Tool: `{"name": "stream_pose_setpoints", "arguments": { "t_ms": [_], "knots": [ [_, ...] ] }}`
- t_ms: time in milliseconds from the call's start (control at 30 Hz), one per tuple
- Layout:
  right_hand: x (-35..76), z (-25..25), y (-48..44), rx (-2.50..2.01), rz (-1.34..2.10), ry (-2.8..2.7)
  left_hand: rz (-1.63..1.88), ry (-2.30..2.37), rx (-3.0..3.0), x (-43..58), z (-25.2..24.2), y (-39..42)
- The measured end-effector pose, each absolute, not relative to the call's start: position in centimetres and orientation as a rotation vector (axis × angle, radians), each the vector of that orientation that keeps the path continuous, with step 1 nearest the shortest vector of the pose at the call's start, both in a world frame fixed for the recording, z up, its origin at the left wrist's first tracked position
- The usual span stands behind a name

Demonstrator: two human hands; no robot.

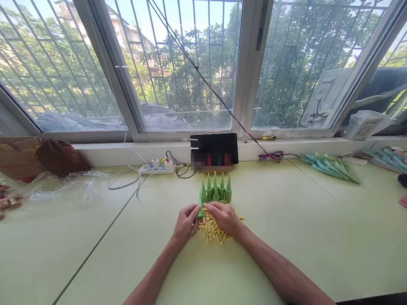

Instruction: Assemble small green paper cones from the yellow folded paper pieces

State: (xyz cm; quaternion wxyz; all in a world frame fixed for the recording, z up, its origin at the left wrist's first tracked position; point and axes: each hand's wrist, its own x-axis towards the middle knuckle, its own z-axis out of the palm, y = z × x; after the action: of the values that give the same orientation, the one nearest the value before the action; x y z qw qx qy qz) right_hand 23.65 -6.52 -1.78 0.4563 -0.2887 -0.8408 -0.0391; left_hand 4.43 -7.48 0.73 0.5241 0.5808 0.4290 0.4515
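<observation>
- Pale green table (318,228): supports the yellow pile (218,234) of small pieces.
- Left hand (184,221): pinches a green cone (200,203) at the pile's left edge.
- Right hand (225,215): fingers narrowed above the pile; grip contents indeterminable.
- Risk: knuckle contact could topple standing cones (216,195) behind the pile.

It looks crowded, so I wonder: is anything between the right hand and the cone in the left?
Nothing visible: the right hand is close beside the cone in the left hand. Yellow pieces lie under the right hand, and other cones stand beyond.
</observation>
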Motion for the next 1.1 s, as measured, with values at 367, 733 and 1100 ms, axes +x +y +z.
{"name": "stream_pose_setpoints", "arguments": {
  "t_ms": [367,733,1100],
  "knots": [
    [23.6,-2.0,-6.3,-0.770,-0.121,-2.082,1.103,1.011,1.501,4.7,0.8,-7.5],
    [23.7,-1.5,-6.6,-0.877,-0.103,-2.142,1.115,0.969,1.607,4.5,0.1,-7.4],
    [23.7,-1.3,-6.7,-0.832,-0.061,-2.106,1.150,1.016,1.580,4.9,0.7,-7.5]
  ]
}}
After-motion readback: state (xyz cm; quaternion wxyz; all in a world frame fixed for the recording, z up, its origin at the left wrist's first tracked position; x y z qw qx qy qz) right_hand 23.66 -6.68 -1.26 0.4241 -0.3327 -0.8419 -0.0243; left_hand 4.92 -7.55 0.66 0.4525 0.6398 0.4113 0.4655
